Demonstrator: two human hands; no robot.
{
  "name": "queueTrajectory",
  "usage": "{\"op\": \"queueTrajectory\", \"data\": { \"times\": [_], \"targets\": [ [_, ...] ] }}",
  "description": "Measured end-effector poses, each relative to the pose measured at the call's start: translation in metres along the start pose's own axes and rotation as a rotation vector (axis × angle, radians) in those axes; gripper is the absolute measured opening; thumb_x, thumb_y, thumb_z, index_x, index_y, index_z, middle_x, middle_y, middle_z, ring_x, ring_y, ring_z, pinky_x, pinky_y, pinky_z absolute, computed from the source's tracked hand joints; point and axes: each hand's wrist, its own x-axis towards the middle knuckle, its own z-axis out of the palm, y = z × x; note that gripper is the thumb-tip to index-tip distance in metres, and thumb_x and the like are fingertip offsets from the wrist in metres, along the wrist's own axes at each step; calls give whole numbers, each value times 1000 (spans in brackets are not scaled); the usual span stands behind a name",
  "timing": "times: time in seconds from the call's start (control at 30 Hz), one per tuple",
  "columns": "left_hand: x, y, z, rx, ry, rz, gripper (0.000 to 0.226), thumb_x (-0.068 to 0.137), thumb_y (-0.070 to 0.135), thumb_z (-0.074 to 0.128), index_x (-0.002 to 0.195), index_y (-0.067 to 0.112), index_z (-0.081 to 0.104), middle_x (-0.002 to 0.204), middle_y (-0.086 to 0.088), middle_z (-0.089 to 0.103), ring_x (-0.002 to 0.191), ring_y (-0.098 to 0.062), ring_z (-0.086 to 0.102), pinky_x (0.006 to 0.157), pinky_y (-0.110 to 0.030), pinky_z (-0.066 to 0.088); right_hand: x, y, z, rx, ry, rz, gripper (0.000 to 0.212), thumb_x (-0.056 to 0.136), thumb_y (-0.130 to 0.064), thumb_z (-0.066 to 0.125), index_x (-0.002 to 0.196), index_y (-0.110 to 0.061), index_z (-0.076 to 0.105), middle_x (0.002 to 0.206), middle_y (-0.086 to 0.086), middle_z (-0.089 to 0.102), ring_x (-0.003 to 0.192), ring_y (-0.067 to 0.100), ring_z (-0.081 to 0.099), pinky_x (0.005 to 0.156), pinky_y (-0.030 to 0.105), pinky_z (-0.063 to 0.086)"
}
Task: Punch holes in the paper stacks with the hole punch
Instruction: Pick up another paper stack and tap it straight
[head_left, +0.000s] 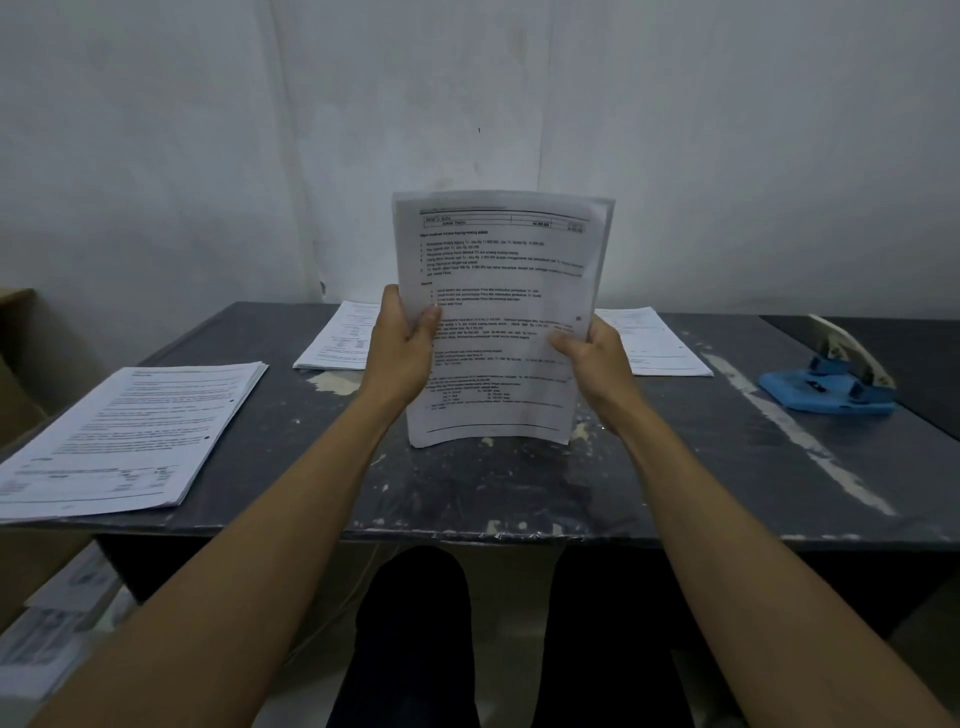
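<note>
Printed paper stack (498, 317), upright, slightly curled, gripped by both hands (402, 345)

Scuffed dark table (519, 493) against a white wall (208, 156); cardboard box (21, 364) at left.

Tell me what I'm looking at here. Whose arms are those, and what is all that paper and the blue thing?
There is one picture, taken by a camera worn on a person's head, so you see what they see: their own two arms reaching forward. No machine here, just a person. The left hand and the right hand each grip one side of a paper stack, holding it upright with its bottom edge at the dark table. Three more paper piles lie flat: one at the near left, one behind the left hand, one behind the right hand. The blue thing on the right is a hole punch, and nobody is touching it.
</note>
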Motion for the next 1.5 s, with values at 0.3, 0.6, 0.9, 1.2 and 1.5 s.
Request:
{"op": "queueTrajectory", "data": {
  "times": [0.3,0.6,0.9,1.2,1.5],
  "targets": [
    [-3,-7,-2,67,-24,-51,20,106,27,47,121,15,42,120,1,60,104,-14,63,71,-25,56,-6,7,-6,-33,-120,33,31,100,-15,55,130,-22,58,111,-18,67,105,5,63,82,23,51],
    [13,7,-31,79,24,-70,16,101,31,56,114,25,50,118,4,65,105,-18,66,86,-42,59,3,-16,2,100,-188,123,31,97,-13,60,128,-8,61,121,4,71,108,23,68,96,43,54],
    [12,5,-91,102,82,-206,21,103,30,55,119,21,46,116,3,64,96,-13,66,66,-25,54,4,-20,68,30,-246,128,27,99,-17,59,124,-10,65,121,2,70,107,24,68,97,45,53],
    [2,-1,-180,152,215,-389,15,87,6,66,81,20,63,74,10,69,52,-8,69,41,-18,49,-16,-22,166,-6,-271,158,20,97,-18,59,116,-12,65,110,0,71,96,19,68,82,33,55],
    [-12,-29,-259,293,268,-587,8,91,6,64,85,11,66,85,-1,69,62,-15,68,40,-16,47,-27,-29,250,-24,-390,263,19,96,-15,57,112,-9,63,107,2,71,92,23,69,78,38,59]
  ]
}}
